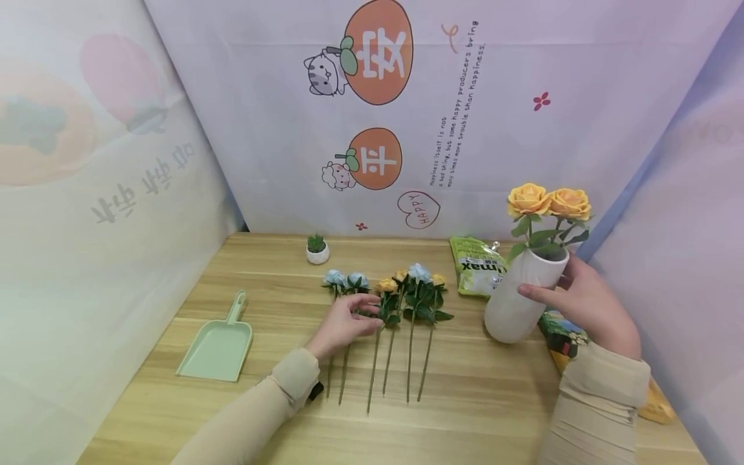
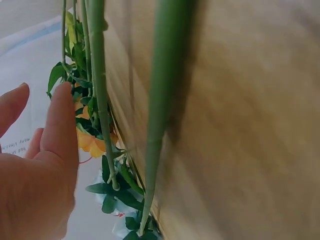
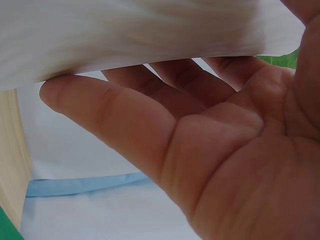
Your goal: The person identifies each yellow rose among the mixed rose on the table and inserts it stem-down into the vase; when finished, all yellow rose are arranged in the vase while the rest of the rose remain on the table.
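Note:
My right hand (image 1: 593, 303) grips a white vase (image 1: 517, 303) that leans to the right. Two yellow roses (image 1: 529, 200) with green leaves stand in its mouth. In the right wrist view, the thumb and fingers (image 3: 115, 105) lie around the vase wall (image 3: 165, 35). My left hand (image 1: 345, 323) hovers at the loose row of artificial flowers, nearest a yellow rose (image 1: 386, 285). Its thumb and fingers are apart in the left wrist view, with green stems (image 2: 100, 85) beside them. Blue flowers (image 1: 418, 272) lie in the same row. Whether the vase base touches the table cannot be told.
A pale green dustpan (image 1: 217, 349) lies on the left of the wooden table (image 1: 279, 426). Behind the flowers stands a small potted succulent (image 1: 317, 250). A green packet (image 1: 473, 268) lies behind the vase, and a dark, colourful bag (image 1: 560, 336) is partly under my right arm.

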A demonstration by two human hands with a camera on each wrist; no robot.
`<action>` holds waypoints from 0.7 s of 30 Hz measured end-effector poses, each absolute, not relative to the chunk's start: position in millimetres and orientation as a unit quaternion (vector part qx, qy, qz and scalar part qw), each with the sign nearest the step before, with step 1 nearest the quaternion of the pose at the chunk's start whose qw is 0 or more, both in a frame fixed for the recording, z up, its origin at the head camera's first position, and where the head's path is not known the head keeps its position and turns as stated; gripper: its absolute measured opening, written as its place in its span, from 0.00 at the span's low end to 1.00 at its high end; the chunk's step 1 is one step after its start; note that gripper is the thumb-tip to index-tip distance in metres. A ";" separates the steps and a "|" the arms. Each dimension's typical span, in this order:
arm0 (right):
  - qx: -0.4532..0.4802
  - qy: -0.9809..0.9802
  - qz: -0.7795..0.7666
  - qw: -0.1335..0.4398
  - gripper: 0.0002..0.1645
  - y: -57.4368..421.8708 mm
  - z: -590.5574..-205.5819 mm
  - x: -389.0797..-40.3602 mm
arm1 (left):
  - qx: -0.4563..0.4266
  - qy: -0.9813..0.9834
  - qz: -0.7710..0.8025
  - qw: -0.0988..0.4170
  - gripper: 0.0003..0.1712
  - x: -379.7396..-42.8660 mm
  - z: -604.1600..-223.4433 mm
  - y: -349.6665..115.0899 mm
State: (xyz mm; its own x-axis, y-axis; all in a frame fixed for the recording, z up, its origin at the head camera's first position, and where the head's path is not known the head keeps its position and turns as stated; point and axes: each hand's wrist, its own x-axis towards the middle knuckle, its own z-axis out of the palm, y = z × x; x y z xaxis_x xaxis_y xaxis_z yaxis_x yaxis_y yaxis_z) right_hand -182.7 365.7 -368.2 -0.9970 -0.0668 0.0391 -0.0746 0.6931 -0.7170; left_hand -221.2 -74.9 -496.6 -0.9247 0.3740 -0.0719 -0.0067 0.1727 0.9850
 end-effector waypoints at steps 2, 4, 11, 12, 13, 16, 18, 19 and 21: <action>0.039 -0.920 0.390 0.007 0.63 366.2 -368.9 -182.5 | 0.121 0.755 0.626 0.152 0.35 -220.7 -497.7 -75.0; 0.040 -0.920 0.390 0.009 0.62 366.5 -369.4 -182.2 | 0.119 0.761 0.620 0.152 0.35 -220.2 -498.2 -75.0; 0.043 -0.917 0.396 0.008 0.62 365.9 -368.6 -181.2 | 0.121 0.772 0.604 0.155 0.34 -218.4 -499.5 -74.5; 0.043 -0.917 0.397 0.009 0.62 365.7 -368.5 -181.1 | 0.121 0.773 0.603 0.156 0.34 -218.1 -499.7 -74.5; 0.044 -0.917 0.396 0.010 0.61 365.6 -368.4 -180.9 | 0.121 0.775 0.600 0.156 0.34 -217.9 -499.9 -74.4; 0.045 -0.918 0.395 0.012 0.60 365.6 -368.7 -180.7 | 0.123 0.781 0.592 0.157 0.34 -217.4 -500.8 -74.0; 0.045 -0.918 0.395 0.014 0.60 366.1 -369.2 -180.8 | 0.123 0.786 0.586 0.157 0.34 -217.3 -501.4 -73.5; 0.045 -0.918 0.394 0.014 0.60 366.4 -369.5 -180.9 | 0.123 0.787 0.584 0.158 0.34 -217.4 -501.6 -73.1; 0.045 -0.918 0.395 0.013 0.60 367.1 -369.7 -181.0 | 0.122 0.791 0.579 0.158 0.34 -217.6 -501.9 -72.1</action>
